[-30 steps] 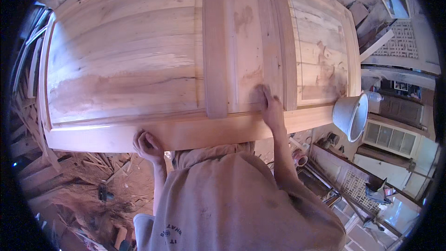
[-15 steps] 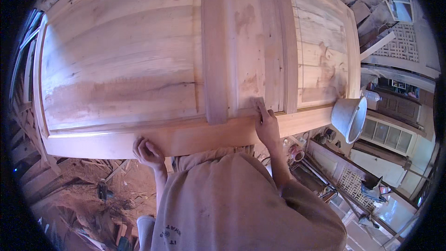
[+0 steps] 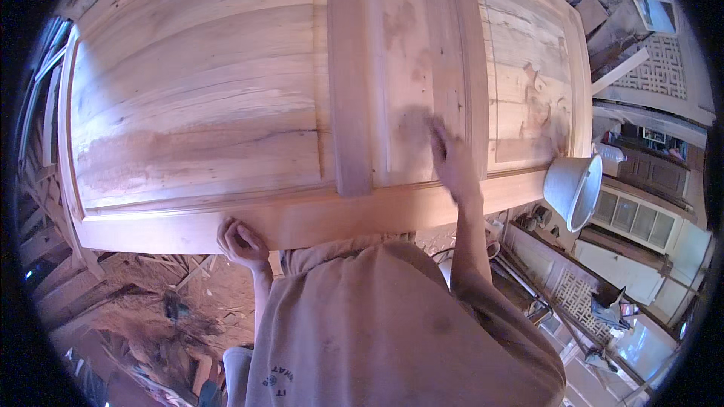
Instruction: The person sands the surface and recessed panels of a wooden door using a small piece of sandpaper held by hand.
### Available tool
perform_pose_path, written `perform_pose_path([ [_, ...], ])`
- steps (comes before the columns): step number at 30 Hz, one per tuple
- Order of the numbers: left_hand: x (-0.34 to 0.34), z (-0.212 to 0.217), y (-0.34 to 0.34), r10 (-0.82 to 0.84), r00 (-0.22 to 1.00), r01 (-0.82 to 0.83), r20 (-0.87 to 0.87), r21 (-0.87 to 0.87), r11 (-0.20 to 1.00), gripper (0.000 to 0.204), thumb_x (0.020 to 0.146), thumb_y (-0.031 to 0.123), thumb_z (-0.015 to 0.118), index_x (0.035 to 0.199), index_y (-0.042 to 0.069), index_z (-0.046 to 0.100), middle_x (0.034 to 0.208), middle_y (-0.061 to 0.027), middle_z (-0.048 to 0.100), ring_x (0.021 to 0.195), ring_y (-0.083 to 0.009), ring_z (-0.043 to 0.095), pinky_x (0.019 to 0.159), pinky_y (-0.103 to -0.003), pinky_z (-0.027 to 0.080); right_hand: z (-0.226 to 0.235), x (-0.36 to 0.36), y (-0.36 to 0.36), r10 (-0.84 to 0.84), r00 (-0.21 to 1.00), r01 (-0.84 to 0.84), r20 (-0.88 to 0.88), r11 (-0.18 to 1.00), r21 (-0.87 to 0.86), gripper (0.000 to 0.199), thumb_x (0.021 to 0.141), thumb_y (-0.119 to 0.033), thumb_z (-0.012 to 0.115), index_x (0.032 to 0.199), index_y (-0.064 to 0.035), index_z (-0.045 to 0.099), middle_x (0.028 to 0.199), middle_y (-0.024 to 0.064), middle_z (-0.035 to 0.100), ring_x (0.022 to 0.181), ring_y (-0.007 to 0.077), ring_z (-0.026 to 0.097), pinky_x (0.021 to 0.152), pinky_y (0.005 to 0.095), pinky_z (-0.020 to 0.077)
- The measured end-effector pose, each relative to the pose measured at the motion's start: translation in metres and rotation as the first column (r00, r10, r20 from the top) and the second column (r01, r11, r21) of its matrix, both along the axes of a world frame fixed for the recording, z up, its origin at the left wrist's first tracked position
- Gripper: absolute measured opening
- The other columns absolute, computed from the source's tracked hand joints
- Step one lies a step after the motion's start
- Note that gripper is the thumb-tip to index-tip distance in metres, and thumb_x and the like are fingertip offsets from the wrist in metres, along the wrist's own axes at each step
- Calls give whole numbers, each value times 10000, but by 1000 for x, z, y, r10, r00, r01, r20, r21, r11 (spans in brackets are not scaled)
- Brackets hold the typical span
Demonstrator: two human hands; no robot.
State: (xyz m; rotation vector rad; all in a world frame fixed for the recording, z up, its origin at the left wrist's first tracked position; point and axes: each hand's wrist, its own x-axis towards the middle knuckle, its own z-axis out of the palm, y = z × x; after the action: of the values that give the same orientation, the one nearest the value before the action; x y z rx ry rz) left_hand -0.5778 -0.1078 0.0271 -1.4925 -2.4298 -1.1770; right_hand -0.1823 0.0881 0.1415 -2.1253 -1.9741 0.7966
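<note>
A large panelled wooden door (image 3: 204,90) lies flat in front of me, with raised frame strips and darker smudges on its pale panels. My left hand (image 3: 243,243) rests against its near edge, fingers loosely curled and nothing visible in them. Over the narrow middle panel (image 3: 400,53), right of a crosswise strip (image 3: 351,83), is my right hand (image 3: 455,160). Its fingers are bent and blurred by motion. A greyish smear shows at the fingertips; what they press or hold cannot be made out.
A pale bucket-shaped container (image 3: 573,192) is tilted at the door's right near corner. Wood scraps and sawdust (image 3: 204,298) cover the floor at the left. Along the right are a white glazed cabinet front (image 3: 630,218), boards and a lattice panel (image 3: 660,68).
My right hand has moved away from me and slightly right, from the near end of the middle panel further up it. The left hand stays at the near edge.
</note>
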Motion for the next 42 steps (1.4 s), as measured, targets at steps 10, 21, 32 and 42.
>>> perform_pose_path([
  [10,3,2,2,-11,1000,11,5,8,1000,124,951,105,577,926,10,651,1078,-176,639,999,-345,604,874,-453,499,-64,-46,-11,-29,995,20,97,996,91,523,945,-89,547,1466,-95,493,907,308,612,848,470,640,781,514,538],
  [21,0,-3,-2,12,999,-13,45,33,999,151,958,151,589,921,16,647,1070,-172,648,1009,-351,610,891,-467,490,21,-8,71,-248,953,209,-174,954,-217,366,1015,-241,540,1340,-78,589,903,150,678,636,200,655,519,380,542],
  [32,4,1,1,16,1000,-16,21,0,1000,155,956,141,585,918,0,639,1061,-182,646,999,-356,606,891,-466,496,11,33,161,-216,976,207,-18,953,-222,347,1012,-263,525,1277,-50,594,799,142,655,516,209,604,485,388,544],
  [42,3,2,1,46,998,-45,38,-16,999,178,957,154,569,909,-6,630,1040,-188,653,983,-367,612,903,-491,484,-66,-51,94,50,986,-74,157,985,153,455,986,-203,497,1420,-68,518,961,276,664,779,414,671,708,518,552],
])
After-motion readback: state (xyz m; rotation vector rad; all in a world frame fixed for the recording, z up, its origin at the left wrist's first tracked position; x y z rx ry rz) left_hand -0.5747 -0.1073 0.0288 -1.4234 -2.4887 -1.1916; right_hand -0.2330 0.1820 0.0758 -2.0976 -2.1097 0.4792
